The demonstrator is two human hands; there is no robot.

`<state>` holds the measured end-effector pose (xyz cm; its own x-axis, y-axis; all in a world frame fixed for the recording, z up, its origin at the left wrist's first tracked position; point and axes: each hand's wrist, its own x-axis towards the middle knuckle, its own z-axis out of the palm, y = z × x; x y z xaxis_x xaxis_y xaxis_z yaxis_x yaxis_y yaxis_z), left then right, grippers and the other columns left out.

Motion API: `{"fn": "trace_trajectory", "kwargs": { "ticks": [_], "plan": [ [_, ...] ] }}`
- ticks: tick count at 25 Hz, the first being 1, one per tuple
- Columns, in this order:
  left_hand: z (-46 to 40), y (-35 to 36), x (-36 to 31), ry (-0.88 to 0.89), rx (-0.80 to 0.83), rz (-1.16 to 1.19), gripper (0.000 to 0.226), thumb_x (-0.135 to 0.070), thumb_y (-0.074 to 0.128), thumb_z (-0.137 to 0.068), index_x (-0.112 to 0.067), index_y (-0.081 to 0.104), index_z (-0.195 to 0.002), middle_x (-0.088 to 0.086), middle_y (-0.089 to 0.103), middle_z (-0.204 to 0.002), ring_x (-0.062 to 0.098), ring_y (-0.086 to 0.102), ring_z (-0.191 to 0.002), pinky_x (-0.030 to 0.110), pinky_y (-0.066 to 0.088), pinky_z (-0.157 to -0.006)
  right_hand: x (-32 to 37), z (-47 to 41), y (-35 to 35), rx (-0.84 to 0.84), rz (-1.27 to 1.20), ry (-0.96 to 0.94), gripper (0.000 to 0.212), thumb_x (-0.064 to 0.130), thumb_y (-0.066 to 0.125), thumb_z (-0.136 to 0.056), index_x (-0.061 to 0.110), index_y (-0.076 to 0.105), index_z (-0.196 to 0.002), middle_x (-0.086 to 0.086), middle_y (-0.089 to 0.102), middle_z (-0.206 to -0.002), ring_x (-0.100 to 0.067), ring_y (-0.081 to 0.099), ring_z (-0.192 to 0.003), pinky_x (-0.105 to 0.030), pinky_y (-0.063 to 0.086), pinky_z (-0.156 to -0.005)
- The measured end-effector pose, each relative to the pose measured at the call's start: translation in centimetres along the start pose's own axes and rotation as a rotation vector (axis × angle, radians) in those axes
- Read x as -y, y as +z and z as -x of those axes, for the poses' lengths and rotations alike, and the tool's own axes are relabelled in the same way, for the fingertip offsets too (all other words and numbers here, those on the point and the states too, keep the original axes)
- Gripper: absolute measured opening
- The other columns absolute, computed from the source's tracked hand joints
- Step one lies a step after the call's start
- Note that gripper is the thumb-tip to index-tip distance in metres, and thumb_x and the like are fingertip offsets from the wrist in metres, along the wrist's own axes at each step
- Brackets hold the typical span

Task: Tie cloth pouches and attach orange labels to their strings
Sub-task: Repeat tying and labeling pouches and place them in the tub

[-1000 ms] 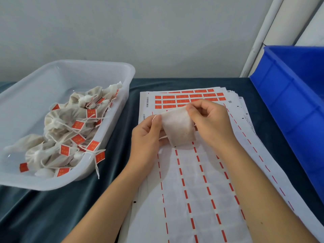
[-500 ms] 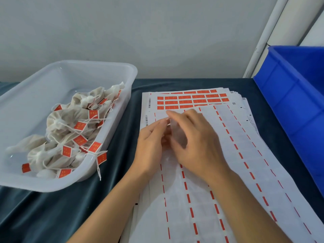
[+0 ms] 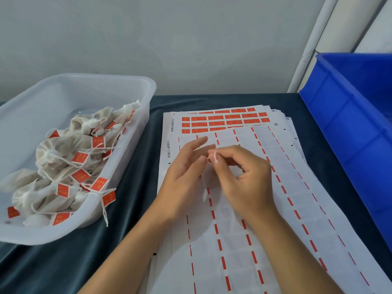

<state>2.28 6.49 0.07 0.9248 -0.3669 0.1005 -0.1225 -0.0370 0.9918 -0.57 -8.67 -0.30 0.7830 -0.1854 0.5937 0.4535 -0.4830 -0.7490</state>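
Note:
My right hand (image 3: 244,179) pinches a short loop of white string (image 3: 215,157) between thumb and forefinger, above the label sheets. My left hand (image 3: 185,168) is right beside it, fingers stretched out and loosely spread toward the string. A blurred strip of the white cloth pouch (image 3: 204,187) shows between the two hands; the rest of it is hidden. Rows of orange labels (image 3: 222,120) remain on a sheet just beyond my fingers. The top sheet (image 3: 265,219) is peeled, with only orange dashes left.
A clear plastic tub (image 3: 146,92) at the left holds several tied pouches (image 3: 63,158) with orange labels; one label hangs over its rim. A blue bin (image 3: 350,115) stands at the right. Dark blue cloth (image 3: 74,262) covers the table.
The pouch, held up in both hands a second ago, has dropped out of sight between them. My right hand now pinches its string and my left fingers have straightened.

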Motion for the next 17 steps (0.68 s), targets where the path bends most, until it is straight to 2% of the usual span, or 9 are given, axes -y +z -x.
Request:
{"fn": "trace_trajectory", "kwargs": {
  "ticks": [2, 4, 7, 9, 11, 14, 17],
  "plan": [
    [0.1, 0.1, 0.2, -0.004, 0.095, -0.038, 0.053, -0.034, 0.056, -0.107, -0.044, 0.038, -0.156, -0.015, 0.062, -0.145, 0.008, 0.061, -0.133, 0.031, 0.053, -0.107, 0.2, -0.1, -0.3, 0.01, -0.131, 0.136, 0.017, 0.027, 0.064, -0.1, 0.018, 0.077, -0.106, 0.012, 0.076, -0.095, -0.012, 0.073, -0.094, -0.024, 0.06, -0.08],
    [0.2, 0.5, 0.3, 0.017, 0.125, -0.091, 0.061, -0.031, 0.062, -0.106, -0.047, 0.033, -0.157, -0.015, 0.063, -0.144, 0.01, 0.062, -0.132, 0.037, 0.054, -0.108, 0.5, -0.4, -0.4, 0.039, -0.203, 0.207, 0.012, 0.025, 0.066, -0.099, 0.02, 0.077, -0.103, 0.011, 0.076, -0.092, -0.017, 0.073, -0.093, -0.028, 0.061, -0.079],
    [0.3, 0.9, -0.1, 0.057, 0.048, -0.139, 0.046, -0.037, 0.061, -0.105, -0.035, 0.05, -0.149, -0.008, 0.073, -0.123, 0.018, 0.071, -0.115, 0.044, 0.059, -0.098, 0.9, -0.6, -0.5, 0.053, -0.279, 0.218, 0.012, 0.022, 0.066, -0.099, 0.015, 0.076, -0.099, 0.006, 0.073, -0.092, -0.021, 0.071, -0.095, -0.024, 0.059, -0.078],
    [0.2, 0.8, -0.5, 0.076, 0.013, -0.188, 0.027, -0.037, 0.059, -0.106, -0.033, 0.063, -0.132, -0.009, 0.075, -0.109, 0.021, 0.072, -0.1, 0.035, 0.061, -0.084, 1.2, -0.7, -0.7, 0.048, -0.325, 0.272, 0.015, 0.029, 0.065, -0.098, 0.018, 0.076, -0.098, 0.007, 0.073, -0.093, -0.019, 0.071, -0.095, -0.021, 0.058, -0.074],
    [0.2, 0.6, -0.7, 0.062, 0.022, -0.252, 0.014, -0.031, 0.058, -0.107, -0.036, 0.067, -0.118, -0.016, 0.073, -0.1, 0.013, 0.069, -0.091, 0.022, 0.055, -0.075, 1.4, -0.7, -0.9, 0.025, -0.33, 0.348, 0.024, 0.041, 0.064, -0.095, 0.022, 0.078, -0.098, 0.011, 0.075, -0.093, -0.013, 0.071, -0.093, -0.019, 0.057, -0.069],
    [0.3, 0.5, -0.7, 0.017, 0.059, -0.341, 0.013, -0.032, 0.056, -0.108, -0.038, 0.067, -0.11, -0.019, 0.07, -0.09, 0.007, 0.066, -0.086, 0.015, 0.051, -0.072, 1.3, -0.9, -1.1, -0.028, -0.347, 0.438, 0.031, 0.05, 0.059, -0.092, 0.026, 0.078, -0.095, 0.009, 0.077, -0.093, -0.008, 0.069, -0.08, -0.017, 0.056, -0.069],
    [0.5, 0.4, -0.9, -0.012, 0.114, -0.376, 0.026, -0.049, 0.051, -0.104, -0.035, 0.069, -0.115, -0.015, 0.069, -0.085, 0.005, 0.065, -0.082, 0.013, 0.05, -0.069, 0.9, -1.1, -1.2, -0.1, -0.422, 0.513, 0.022, 0.04, 0.059, -0.097, 0.026, 0.076, -0.094, 0.004, 0.075, -0.088, -0.01, 0.061, -0.068, -0.022, 0.055, -0.067]
  ]
}}
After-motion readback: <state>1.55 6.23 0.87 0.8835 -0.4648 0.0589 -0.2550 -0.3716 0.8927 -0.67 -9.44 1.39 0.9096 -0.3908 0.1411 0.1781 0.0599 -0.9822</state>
